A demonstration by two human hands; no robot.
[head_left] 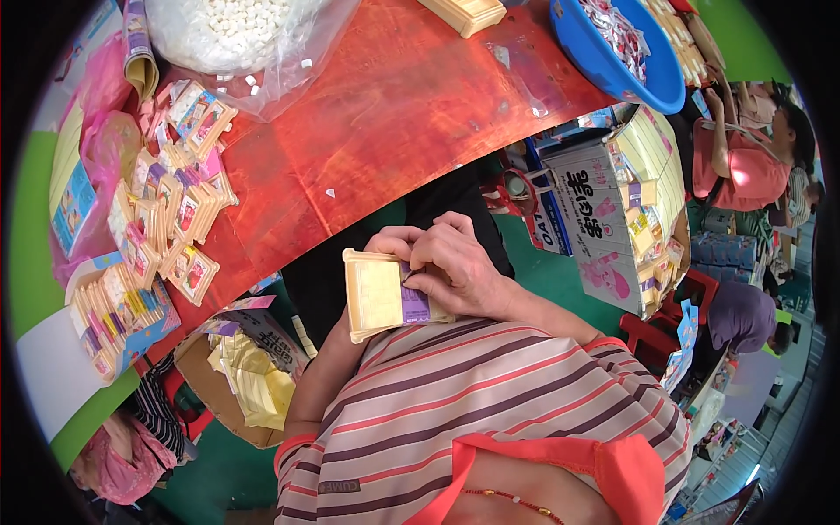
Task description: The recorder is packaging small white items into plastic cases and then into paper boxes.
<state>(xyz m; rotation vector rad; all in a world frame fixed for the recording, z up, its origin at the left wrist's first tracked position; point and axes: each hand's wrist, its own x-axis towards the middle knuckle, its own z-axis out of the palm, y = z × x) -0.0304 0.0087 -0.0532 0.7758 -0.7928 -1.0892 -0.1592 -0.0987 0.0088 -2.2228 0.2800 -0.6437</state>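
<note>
In front of my striped shirt, I hold a cream plastic frame-shaped piece (374,293) with moulded ends and a purple printed band across it. My left hand (391,242) is closed around it from behind and above, most of its palm hidden by the piece. The fingers of my right hand (464,269) are bent and pinched together at the purple band (415,304). A small dark spot shows at those fingertips, too small to name. On the table's left lies a heap of similar cream pieces (197,210) with coloured printed cards.
The red table (350,131) carries a clear bag of white cubes (236,35) and a blue basin (647,92) of small packets. An open carton (595,210) of pieces stands right, another carton (197,367) lower left. Several people sit nearby.
</note>
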